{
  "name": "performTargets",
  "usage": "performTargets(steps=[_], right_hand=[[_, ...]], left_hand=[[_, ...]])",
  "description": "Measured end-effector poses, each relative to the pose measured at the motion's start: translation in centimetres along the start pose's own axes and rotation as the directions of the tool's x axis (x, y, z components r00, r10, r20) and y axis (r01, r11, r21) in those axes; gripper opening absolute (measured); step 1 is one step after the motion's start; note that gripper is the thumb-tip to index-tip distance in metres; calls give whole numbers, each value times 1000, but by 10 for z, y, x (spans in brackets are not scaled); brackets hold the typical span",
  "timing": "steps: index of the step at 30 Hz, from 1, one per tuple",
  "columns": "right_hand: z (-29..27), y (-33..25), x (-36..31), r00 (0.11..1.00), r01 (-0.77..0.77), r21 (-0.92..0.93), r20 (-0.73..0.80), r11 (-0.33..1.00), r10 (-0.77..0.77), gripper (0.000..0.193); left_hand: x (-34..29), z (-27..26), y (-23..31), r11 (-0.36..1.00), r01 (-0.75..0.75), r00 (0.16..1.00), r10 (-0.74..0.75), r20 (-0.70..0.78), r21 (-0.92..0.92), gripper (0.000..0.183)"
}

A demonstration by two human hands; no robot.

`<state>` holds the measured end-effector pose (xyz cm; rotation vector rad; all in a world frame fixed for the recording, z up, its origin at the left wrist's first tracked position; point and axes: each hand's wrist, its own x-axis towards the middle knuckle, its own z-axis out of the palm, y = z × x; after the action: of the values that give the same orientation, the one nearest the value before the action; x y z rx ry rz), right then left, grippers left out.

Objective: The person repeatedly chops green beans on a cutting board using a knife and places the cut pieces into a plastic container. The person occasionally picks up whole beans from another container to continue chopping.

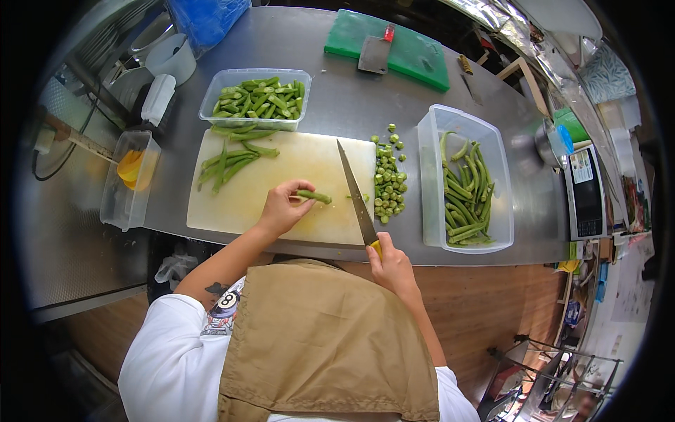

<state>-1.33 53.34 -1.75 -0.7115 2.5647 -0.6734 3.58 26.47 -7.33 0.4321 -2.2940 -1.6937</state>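
Head view: the left grip (281,209) pinches a ridged okra pod (318,197), one end hidden, over the stained plastic cutting board (313,158). The right grip (391,267) holds a long steel knife (356,190), covering most of its yellow handle (376,247). Stubby okra caps (388,176) lie on the metal table (288,39).
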Motion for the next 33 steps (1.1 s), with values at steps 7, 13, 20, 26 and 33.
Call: performTargets(steps=[7,13,20,26,33], right_hand=[[11,-16,-4,997,27,-135,81,991,-16,27],[28,-24,11,994,67,-235,105,970,-43,24],[19,-24,15,993,90,-238,99,967,-68,27],[37,-26,25,984,40,-342,177,939,23,30],[18,-8,26,995,34,-167,99,985,-17,28]], left_hand=[[-18,3,-18,950,-140,985,162,-60,280,17],[-18,11,-16,909,-175,974,217,-70,378,16],[-14,8,-20,900,-206,965,251,-71,384,15],[-15,10,-18,914,-170,978,203,-54,369,15],[-30,-10,-17,718,-326,934,346,90,615,19]])
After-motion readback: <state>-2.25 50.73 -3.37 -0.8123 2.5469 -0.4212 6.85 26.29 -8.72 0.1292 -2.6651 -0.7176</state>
